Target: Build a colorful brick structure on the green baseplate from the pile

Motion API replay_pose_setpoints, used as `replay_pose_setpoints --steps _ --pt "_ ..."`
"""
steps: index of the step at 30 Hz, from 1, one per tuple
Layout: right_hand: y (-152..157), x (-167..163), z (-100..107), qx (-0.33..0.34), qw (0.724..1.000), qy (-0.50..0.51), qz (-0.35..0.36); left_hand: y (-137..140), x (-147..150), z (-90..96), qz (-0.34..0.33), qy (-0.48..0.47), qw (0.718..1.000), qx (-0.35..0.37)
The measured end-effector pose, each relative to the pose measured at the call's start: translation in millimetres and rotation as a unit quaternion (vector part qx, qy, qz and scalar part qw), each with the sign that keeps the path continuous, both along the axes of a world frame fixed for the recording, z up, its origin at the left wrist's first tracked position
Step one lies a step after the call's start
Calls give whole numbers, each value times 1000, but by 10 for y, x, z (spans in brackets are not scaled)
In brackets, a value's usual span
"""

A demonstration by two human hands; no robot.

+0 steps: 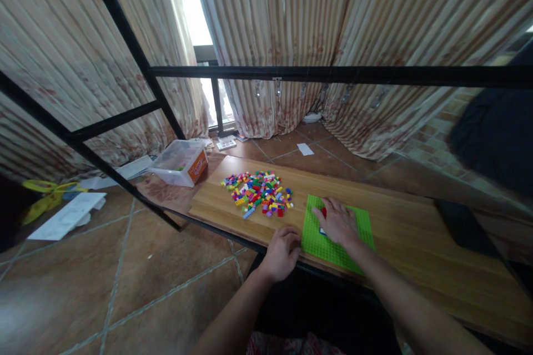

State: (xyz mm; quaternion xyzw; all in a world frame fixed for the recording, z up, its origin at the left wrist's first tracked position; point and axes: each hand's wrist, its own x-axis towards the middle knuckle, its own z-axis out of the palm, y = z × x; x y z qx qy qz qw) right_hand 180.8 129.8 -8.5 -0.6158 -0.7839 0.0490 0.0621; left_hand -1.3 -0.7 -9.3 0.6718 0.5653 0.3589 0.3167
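Note:
A bright green studded baseplate lies flat on the wooden bench. My right hand is over it, with thumb and forefinger closed around a small red brick. Just below the thumb, a small blue and white piece shows on the plate, partly covered by the hand. My left hand rests at the bench's near edge, close by the plate's left side. Its fingers are curled, and whatever they may hold is hidden. Left of the plate is a spread pile of colourful toy bricks.
The long wooden bench carries a dark flat object at its right. A clear plastic bin with an orange label stands beyond its left end. A black metal frame crosses in front of the curtains.

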Motion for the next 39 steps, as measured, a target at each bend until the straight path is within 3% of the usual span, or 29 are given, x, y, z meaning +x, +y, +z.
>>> replay_pose_setpoints --steps 15,22,24,29,34,39 --pt "-55 -7 -16 47 999 1 8 -22 -53 6 -11 -13 1000 7" --pt "-140 4 75 112 985 118 48 3 -43 13 6 -11 1000 15" --pt "-128 60 110 125 977 170 29 2 -43 22 4 -11 1000 20" --pt "-173 504 65 165 948 252 -101 4 -46 55 -6 4 1000 21" --pt "-405 999 -227 151 955 187 -174 -6 -52 29 -1 18 1000 25" --pt "-465 1042 -317 144 961 152 -180 67 65 74 13 64 997 31"
